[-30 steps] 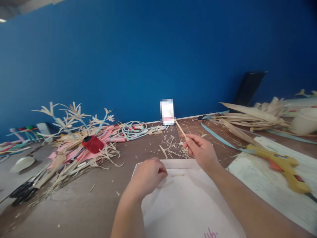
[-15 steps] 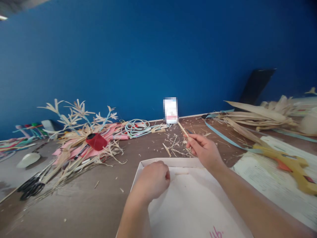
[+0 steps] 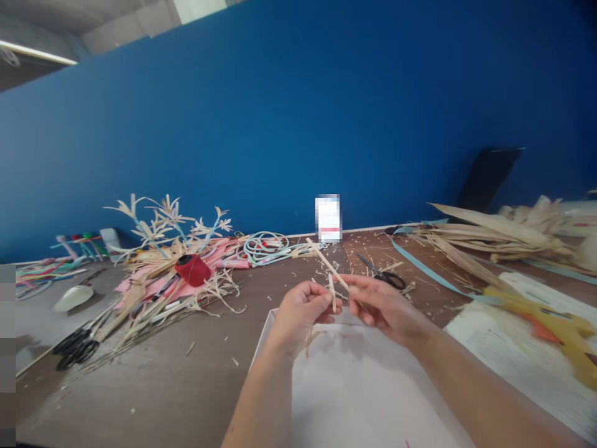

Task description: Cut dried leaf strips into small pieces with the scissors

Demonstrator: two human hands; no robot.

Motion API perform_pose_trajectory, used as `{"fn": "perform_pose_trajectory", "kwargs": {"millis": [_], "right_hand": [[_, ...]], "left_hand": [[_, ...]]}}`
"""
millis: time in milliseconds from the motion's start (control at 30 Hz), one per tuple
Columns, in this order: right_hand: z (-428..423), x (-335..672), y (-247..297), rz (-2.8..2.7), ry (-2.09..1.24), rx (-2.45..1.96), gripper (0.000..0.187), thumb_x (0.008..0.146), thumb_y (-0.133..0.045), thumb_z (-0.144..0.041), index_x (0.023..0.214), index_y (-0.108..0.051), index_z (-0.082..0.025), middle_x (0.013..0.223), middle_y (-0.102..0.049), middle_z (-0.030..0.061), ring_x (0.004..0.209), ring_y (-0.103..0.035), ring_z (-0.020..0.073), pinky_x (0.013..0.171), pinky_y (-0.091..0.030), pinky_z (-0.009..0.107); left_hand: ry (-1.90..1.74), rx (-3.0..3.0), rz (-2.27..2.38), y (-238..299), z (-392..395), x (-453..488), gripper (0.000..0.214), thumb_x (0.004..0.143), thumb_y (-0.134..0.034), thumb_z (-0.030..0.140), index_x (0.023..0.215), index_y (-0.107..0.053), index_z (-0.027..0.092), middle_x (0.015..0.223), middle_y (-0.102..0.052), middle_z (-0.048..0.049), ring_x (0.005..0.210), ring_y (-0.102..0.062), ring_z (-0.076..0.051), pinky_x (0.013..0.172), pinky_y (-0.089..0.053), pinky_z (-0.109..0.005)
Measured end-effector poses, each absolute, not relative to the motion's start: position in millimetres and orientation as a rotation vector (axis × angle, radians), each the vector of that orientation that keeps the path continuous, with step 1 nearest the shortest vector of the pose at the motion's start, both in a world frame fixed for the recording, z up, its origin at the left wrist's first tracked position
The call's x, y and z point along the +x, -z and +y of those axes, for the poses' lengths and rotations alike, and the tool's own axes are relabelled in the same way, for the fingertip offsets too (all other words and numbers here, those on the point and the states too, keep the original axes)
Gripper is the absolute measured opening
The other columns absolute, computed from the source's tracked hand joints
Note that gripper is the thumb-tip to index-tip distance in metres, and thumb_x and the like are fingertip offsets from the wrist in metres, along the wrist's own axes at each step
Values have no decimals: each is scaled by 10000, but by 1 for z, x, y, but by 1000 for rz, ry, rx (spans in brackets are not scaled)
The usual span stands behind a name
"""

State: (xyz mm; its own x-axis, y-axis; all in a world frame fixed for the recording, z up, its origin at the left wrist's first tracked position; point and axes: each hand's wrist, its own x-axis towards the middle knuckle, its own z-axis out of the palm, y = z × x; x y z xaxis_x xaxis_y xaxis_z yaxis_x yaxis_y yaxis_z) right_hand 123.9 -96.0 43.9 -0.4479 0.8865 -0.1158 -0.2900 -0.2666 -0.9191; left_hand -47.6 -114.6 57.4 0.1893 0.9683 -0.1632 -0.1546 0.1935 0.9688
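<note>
My left hand (image 3: 305, 308) pinches a short, pale strip of what looks like dried husk (image 3: 333, 294) between thumb and fingers. Close beside it, my right hand (image 3: 385, 305) is closed on a thin pale stick (image 3: 330, 266), which points up and away to the left. The stick and the strip come together near the fingertips; I cannot tell whether they touch. Both hands are over the far end of a shallow white tray (image 3: 354, 398). Just beyond my right hand lies a pair of dark-handled scissors (image 3: 390, 278) among scattered husk shreds.
On the left are husk flowers (image 3: 161, 221), a red thread spool (image 3: 193, 270), black-handled scissors (image 3: 77, 348) and a pale dish (image 3: 73, 298). A yellow glue gun (image 3: 543, 320), blue ribbon (image 3: 426, 270) and dried husks (image 3: 508, 233) lie right. A blue partition (image 3: 298, 124) stands behind.
My left hand has lifted from the tray and now holds a pale strip beside the stick. My right hand has lowered slightly, still holding the stick. The view has shifted, showing the scissors beyond.
</note>
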Motion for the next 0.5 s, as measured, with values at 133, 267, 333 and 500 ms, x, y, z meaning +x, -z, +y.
{"fn": "perform_pose_trajectory", "kwargs": {"millis": [133,267,333,500], "right_hand": [[-98,124,-42,-1145,-1940,-761,390,752,-614,-328,1114,-566,-189,573,-583,-7,380,-394,42,368,-203,165],[-97,125,-37,-1108,-1948,-759,351,736,-640,-310,1065,-592,-199,561,-594,-8,381,-412,47,375,-229,166],[-96,125,-36,-1087,-1939,-772,353,734,-646,-302,1070,-591,-210,565,-600,-8,385,-419,47,383,-238,166],[-97,124,-36,-1106,-1932,-752,337,739,-644,-308,1058,-599,-209,562,-593,-15,374,-405,40,382,-233,165]], "left_hand": [[-1021,937,916,-56,-115,-47,245,662,-675,291,778,-533,129,729,-626,-45,656,-582,-103,596,-448,-211],[-1029,851,832,-55,-114,-47,242,676,-673,266,824,-541,128,729,-608,-29,624,-560,-73,568,-438,-180],[-1036,814,804,-55,-113,-48,223,687,-666,251,820,-536,127,722,-597,-21,603,-547,-60,552,-433,-166],[-1006,770,711,-52,-114,-47,198,712,-647,252,813,-536,124,687,-569,-9,573,-524,-43,531,-422,-145]]}}
